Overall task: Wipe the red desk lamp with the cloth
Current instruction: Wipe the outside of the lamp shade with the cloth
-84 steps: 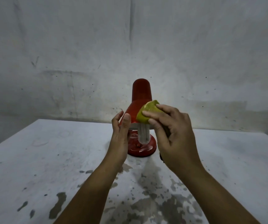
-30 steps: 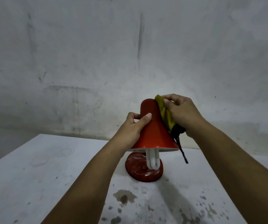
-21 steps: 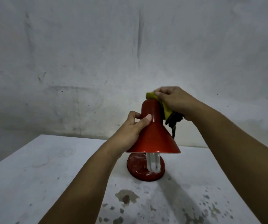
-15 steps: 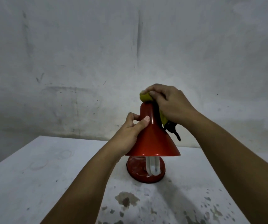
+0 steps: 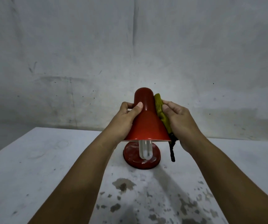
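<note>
A stained grey wall fills the background behind a pale desk mottled with dark patches near its front edge. Toward the back of the desk stands the red desk lamp, its round base on the surface and its cone shade opening downward over a white bulb. The left hand wraps the shade's left side, thumb laid across the front. The right hand is closed around a yellow-green cloth, pressing it flat against the shade's right side. A dark cord hangs below the cloth, beside the base.
</note>
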